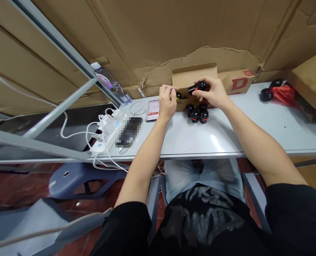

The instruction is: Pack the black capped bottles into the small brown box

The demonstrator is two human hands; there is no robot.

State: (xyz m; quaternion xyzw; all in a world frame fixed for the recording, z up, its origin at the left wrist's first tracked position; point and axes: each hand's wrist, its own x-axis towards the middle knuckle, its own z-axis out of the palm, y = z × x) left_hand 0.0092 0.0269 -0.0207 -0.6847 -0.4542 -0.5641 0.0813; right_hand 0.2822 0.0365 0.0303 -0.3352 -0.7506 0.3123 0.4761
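4 red-banded black bottles point(194, 116) stand grouped; 1 held bottle point(197, 86) lies sideways.

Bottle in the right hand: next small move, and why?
Probably lower the bottle into the open carton: the right hand holds it just above the opening, and black caps already show inside. The four bottles on the table could likely follow.

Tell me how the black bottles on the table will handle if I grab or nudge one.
The black bottles look rigid, judging by their glossy moulded shells, and probably a little slick. Their rounded bodies suggest they may roll if tipped. Standing close together, one nudged would likely knock its neighbours.
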